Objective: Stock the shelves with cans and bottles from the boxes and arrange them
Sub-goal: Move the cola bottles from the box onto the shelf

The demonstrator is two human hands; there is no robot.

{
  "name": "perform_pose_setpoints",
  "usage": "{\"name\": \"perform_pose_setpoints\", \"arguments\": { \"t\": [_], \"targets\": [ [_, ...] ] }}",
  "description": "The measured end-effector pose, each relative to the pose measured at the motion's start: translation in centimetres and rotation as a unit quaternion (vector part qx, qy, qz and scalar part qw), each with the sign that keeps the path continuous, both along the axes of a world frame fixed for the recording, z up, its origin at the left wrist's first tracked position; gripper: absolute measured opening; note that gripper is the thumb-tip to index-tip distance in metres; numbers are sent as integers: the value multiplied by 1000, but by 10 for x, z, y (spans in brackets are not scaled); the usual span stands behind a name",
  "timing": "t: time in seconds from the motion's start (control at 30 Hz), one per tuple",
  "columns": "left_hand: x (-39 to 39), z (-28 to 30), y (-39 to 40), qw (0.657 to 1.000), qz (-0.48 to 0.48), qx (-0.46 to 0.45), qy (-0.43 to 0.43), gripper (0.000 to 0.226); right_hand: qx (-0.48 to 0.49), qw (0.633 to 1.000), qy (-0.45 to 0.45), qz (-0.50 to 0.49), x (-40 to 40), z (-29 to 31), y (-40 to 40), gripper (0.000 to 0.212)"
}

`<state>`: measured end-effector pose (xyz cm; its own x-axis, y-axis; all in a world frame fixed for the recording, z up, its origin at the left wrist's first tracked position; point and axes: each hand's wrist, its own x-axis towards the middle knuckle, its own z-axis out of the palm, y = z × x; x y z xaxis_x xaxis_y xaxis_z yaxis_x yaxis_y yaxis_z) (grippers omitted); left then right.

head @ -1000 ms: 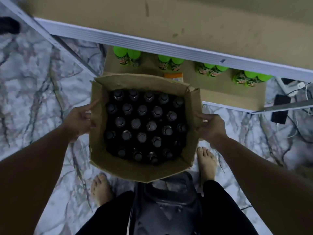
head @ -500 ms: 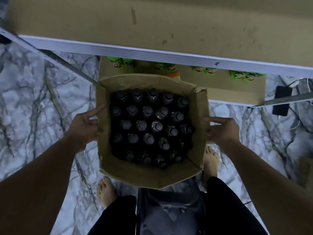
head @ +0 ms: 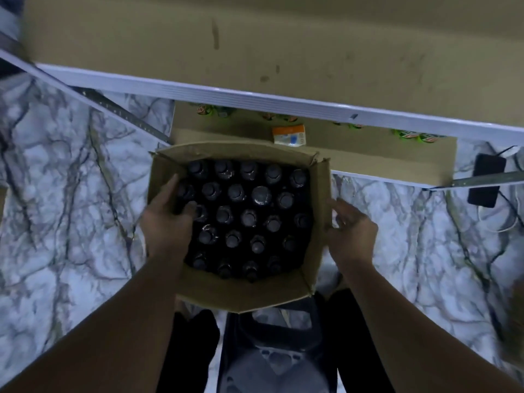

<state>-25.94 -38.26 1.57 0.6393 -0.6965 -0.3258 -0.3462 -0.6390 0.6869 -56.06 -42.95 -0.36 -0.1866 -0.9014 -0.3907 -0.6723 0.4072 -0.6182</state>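
— What filled the view when you checked it?

— The marble floor [head: 71, 194] took up most of it, pale with dark veins. Across the top ran the shelf unit [head: 255, 97], its white front edge slanting over a brown board, and a lower shelf board [head: 382, 157] showed beneath it.

— And the task's things?

— I saw the cardboard box [head: 241, 293] sitting in the middle, flaps up, just in front of the lower shelf, over a dark stool [head: 272, 350] between the person's legs. It was packed with dark bottles [head: 249, 217] standing upright in rows, caps toward me. Green bottles [head: 414, 135] stood on the lower shelf, mostly hidden under the upper edge.

— The hands?

— The left hand [head: 167, 219] was inside the box at its left wall, fingers curled over the caps there; I couldn't tell whether it had actually gripped a bottle. The right hand [head: 351, 231] was open and loose, fingers spread just beside the box's right flap, holding nothing.

— Anything smaller?

— A small orange-and-white carton [head: 289, 134] lay on the lower shelf behind the box, and a black phone-like device [head: 486, 184] with cables lay on the floor at right.
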Motion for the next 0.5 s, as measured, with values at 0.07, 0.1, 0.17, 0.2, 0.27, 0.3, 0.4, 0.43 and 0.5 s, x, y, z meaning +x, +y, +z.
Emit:
{"name": "perform_pose_setpoints", "arguments": {
  "t": [0.07, 0.1, 0.17, 0.2, 0.27, 0.3, 0.4, 0.43, 0.5],
  "targets": [
    [-28, -16, -15, 999, -16, -23, 45, 60, -119, 993, -10, 22, 19, -3, -5, 39],
    [-42, -23, -25, 997, -24, -30, 73, 59, -152, 988, -17, 35, 31, -7, -9, 39],
    [-65, -40, -47, 989, -24, -46, 140, 62, -142, 987, -75, 26, 55, -17, -20, 43],
    [-75, -51, -60, 984, -29, -51, 168, 63, -116, 988, -103, 6, 65, -26, -26, 45],
    [-89, -73, -79, 980, -53, -45, 188, 65, -74, 993, -88, -39, 77, -44, -35, 49],
    [-94, -86, -86, 980, -68, -43, 183, 67, -65, 994, -65, -53, 80, -53, -39, 50],
    [-104, -123, -92, 982, -109, -35, 152, 69, -46, 996, -37, -68, 82, -80, -45, 53],
    [-107, -133, -92, 984, -122, -32, 128, 67, -36, 997, -33, -62, 81, -88, -45, 55],
    [-110, -149, -91, 988, -140, -25, 65, 59, -22, 998, -22, -46, 77, -103, -46, 56]
  ]
}}
